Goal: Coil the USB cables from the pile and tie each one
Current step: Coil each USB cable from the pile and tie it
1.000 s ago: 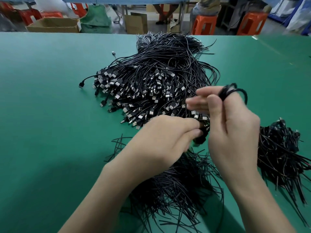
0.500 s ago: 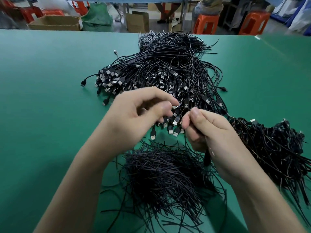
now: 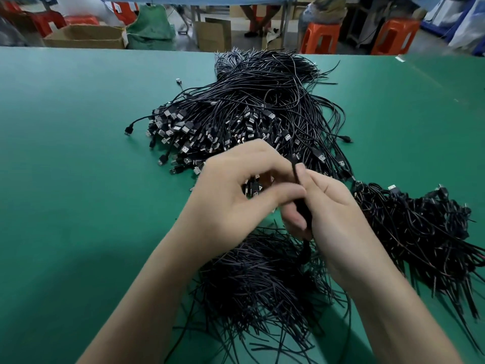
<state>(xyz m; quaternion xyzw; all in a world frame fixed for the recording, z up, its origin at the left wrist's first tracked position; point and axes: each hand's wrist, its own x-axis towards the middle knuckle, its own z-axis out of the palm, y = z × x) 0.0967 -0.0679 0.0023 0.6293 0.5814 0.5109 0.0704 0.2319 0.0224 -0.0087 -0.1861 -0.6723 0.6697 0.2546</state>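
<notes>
**Two hands hold one black cable in front of the big pile**

A green table [image 3: 65, 179] fills nearly the whole view. On its far middle part lies the pile of USB cables [image 3: 249, 109], black and loose. Most of the plugs point to the left and toward the person, and the thin wire ends spread out at the far side.

At the right side of the table lies a second heap of cables [image 3: 420, 232], dark and tangled. It is just beside the big pile, and I cannot tell if they touch. Close to the person, under the forearms, lies a heap of thin black strands [image 3: 257, 279], short and straight.

Behind the table stand a cardboard box [image 3: 84, 36] and two orange stools [image 3: 321, 38].

The left hand [image 3: 236, 190] and the right hand [image 3: 333, 214] meet above the near edge of the big pile. The left fingers are curled in an arch, and the thumb and forefinger come together at the black cable [image 3: 304, 211] and seem to pinch it. The right fingers are curled round the same cable, and the thumb lies pressed along it. The picture is a little blurred here. One end of this cable rises between the two thumbs, and the other hangs down to the strands.

One single cable [image 3: 128, 130] sticks out from the pile at the left.
</notes>
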